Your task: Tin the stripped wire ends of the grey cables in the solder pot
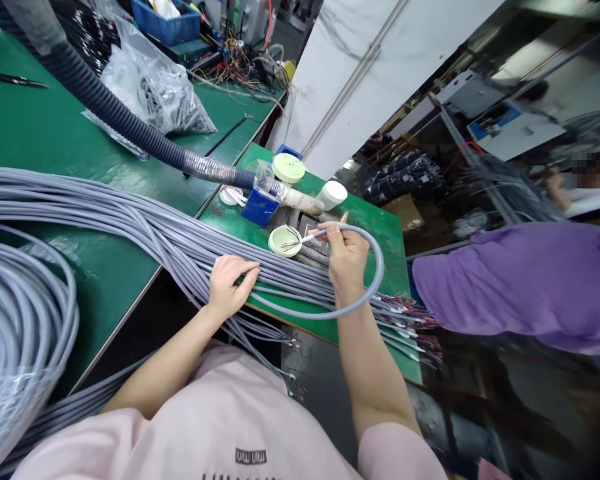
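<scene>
My right hand (347, 257) pinches the stripped end of a grey cable (375, 267), which loops out to the right and back under my wrist. The cable's bare coloured wires dip into a small pale green dish (284, 241). My left hand (230, 283) rests on a thick bundle of grey cables (145, 227) that runs across the green bench (40, 127), its fingers curled over several strands.
A dark corrugated hose (110, 110) ends above a blue block (260, 203). Round lids (289, 167) and a white jar (333, 195) stand behind the dish. A plastic bag of parts (153, 90) lies farther back. A person in purple (520, 287) stands to the right.
</scene>
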A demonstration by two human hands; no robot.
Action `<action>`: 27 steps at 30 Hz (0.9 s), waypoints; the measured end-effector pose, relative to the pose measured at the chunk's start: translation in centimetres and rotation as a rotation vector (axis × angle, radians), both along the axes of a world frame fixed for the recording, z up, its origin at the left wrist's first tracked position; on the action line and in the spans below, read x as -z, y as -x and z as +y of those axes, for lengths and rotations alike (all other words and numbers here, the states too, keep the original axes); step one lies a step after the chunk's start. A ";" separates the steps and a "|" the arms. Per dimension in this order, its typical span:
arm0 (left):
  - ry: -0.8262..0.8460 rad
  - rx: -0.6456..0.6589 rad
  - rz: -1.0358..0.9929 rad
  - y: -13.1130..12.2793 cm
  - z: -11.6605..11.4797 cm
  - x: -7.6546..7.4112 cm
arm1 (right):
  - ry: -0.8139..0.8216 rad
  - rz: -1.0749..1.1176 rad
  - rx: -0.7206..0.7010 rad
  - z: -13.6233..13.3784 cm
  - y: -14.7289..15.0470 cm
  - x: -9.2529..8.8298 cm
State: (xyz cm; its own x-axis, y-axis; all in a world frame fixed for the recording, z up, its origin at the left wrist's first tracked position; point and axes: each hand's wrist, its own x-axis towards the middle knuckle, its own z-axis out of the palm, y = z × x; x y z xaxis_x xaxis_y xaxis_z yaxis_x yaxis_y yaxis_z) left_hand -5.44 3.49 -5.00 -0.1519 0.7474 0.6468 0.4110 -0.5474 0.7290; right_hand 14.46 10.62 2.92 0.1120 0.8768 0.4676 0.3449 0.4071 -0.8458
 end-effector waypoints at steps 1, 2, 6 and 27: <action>-0.006 -0.001 0.001 0.0 0.0 -0.4 | 0.001 0.017 -0.001 -0.1 0.1 0.0; -0.012 -0.004 0.007 0.0 0.1 -0.9 | -0.001 0.028 -0.001 -0.3 0.2 -0.1; 0.025 -0.018 0.096 -0.3 0.5 -3.4 | -0.001 0.000 -0.003 -1.2 0.4 -0.5; 0.176 0.006 0.443 -1.6 1.8 -5.7 | -0.020 -0.263 -0.061 -3.7 1.2 -2.3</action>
State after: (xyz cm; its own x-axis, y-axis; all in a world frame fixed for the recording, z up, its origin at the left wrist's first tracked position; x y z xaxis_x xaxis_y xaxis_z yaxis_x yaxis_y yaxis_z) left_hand -3.83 5.25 0.68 0.1147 0.8516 0.5116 0.7001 -0.4346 0.5666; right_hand 13.24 6.93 5.24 -0.0689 0.8683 0.4913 0.5262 0.4500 -0.7215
